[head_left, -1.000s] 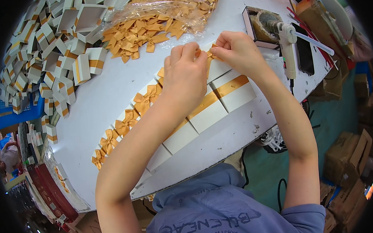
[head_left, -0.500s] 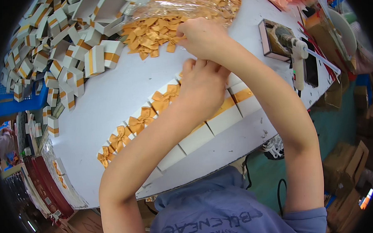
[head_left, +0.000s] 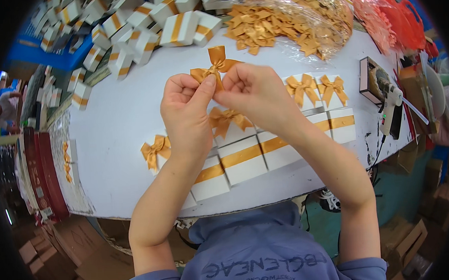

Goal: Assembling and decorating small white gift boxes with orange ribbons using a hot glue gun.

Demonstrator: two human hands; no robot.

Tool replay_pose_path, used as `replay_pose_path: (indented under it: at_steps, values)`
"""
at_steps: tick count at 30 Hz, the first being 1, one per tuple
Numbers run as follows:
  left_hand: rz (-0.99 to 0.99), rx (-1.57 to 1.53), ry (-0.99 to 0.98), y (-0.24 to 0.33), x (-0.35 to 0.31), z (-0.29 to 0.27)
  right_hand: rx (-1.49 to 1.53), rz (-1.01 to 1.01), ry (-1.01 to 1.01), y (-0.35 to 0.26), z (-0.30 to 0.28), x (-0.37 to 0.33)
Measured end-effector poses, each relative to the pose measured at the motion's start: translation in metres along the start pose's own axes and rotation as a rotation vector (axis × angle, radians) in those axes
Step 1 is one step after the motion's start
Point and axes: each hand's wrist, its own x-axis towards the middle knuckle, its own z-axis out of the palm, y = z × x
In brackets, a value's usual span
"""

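Note:
Between my two hands, above the row of boxes, is a gold satin ribbon bow with its loops and tails spread. My left hand pinches it with the thumb pressed at the knot. On the other side my right hand has its fingers curled at the bow's edge. Below them stand white gift boxes banded with gold ribbon. Along their far side is a line of white boxes topped with gold bows, partly hidden behind my hands and forearms.
Loose gold bows spill from a clear plastic bag at the back. A heap of white boxes lies at the far left. On the right, a hot glue gun rests by a small open box; red plastic lies behind.
My right hand has left the pile of loose bows, and both hands now hold a bow together above the boxes. The view has shifted, so the table's contents appear farther right.

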Motion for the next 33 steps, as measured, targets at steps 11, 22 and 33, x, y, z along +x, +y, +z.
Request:
replay_pose_path:
  at_steps: [11,22,33]
  values:
    - [0.15,0.536,-0.052,0.041,-0.096,-0.091,0.063,-0.131,-0.091,-0.002,0.078,-0.064]
    - [0.424,1.091,-0.009,0.037,-0.167,-0.149,-0.643,-0.26,-0.184,0.018,0.13,-0.101]
    - [0.427,1.281,-0.097,0.031,-0.15,-0.157,-0.77,-0.31,-0.132,0.019,0.137,-0.083]
